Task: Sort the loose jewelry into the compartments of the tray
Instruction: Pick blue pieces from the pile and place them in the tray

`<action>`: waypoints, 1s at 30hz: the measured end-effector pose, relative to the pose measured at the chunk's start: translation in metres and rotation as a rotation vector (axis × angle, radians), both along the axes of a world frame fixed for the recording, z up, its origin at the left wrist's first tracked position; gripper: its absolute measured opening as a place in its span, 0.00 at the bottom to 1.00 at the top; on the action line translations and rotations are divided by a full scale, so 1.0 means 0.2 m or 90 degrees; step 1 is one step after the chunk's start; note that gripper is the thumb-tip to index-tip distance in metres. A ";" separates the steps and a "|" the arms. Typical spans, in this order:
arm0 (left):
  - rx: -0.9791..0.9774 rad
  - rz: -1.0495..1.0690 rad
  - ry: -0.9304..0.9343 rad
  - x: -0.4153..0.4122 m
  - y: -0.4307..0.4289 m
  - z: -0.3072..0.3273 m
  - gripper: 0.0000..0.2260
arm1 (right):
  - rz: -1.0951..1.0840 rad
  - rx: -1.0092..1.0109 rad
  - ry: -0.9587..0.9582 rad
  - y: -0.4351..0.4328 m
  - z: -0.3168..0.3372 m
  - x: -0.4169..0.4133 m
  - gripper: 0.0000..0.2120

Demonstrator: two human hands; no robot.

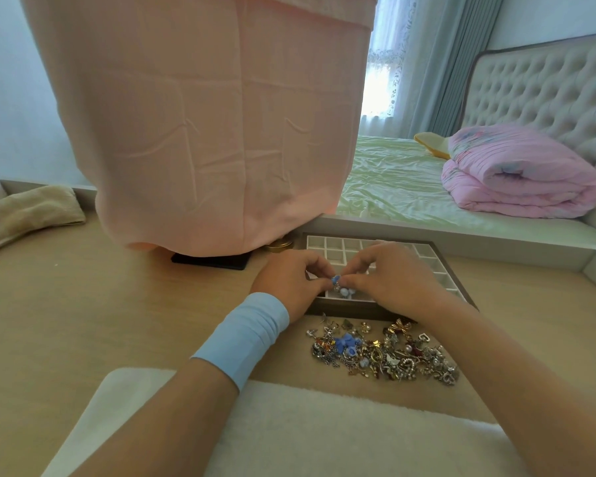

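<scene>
Above the tray's (355, 307) near cells, the left grip (289, 284) and right grip (389, 277) together pinch a small blue piece (335, 279), seemingly mid-placement; next it wants lowering into one cell and releasing.

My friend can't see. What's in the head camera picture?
The left hand and right hand together pinch a small blue jewelry piece above a white compartment tray. A loose jewelry pile lies on the wooden table, nearer the person.
</scene>
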State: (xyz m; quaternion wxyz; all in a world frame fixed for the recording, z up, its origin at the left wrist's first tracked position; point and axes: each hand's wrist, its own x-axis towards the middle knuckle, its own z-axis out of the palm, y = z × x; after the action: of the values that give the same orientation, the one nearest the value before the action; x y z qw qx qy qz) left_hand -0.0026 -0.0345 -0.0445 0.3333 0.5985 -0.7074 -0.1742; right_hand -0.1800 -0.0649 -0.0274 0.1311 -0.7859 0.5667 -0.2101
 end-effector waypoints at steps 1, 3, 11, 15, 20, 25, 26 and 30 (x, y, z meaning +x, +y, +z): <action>0.001 0.001 0.002 0.00 -0.01 0.00 0.03 | 0.003 -0.001 0.012 0.00 0.00 -0.01 0.08; -0.005 0.007 -0.005 -0.01 -0.01 -0.01 0.03 | 0.022 0.001 0.044 -0.01 0.01 -0.02 0.08; -0.027 0.000 -0.066 0.01 -0.04 -0.03 0.03 | 0.132 0.039 0.083 0.00 0.00 -0.02 0.08; -0.045 -0.017 -0.144 0.02 -0.05 -0.03 0.05 | 0.109 0.027 0.091 0.00 -0.01 0.00 0.06; -0.043 -0.070 -0.142 0.05 -0.04 -0.02 0.06 | 0.087 -0.009 0.046 -0.02 0.01 -0.05 0.08; -0.042 -0.104 -0.172 0.06 -0.04 -0.02 0.11 | 0.129 -0.020 0.080 0.00 0.00 -0.03 0.06; -0.047 -0.104 -0.172 0.06 -0.04 -0.01 0.11 | 0.127 -0.024 0.091 0.00 0.00 -0.02 0.06; -0.089 -0.077 -0.203 0.08 -0.04 -0.02 0.06 | 0.128 -0.027 0.122 0.01 -0.01 -0.01 0.08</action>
State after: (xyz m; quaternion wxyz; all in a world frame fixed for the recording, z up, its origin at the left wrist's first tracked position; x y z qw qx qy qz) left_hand 0.0125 -0.0421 -0.0491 0.2467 0.5505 -0.7962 -0.0469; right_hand -0.1820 -0.0625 -0.0303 0.0803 -0.8578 0.4902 -0.1319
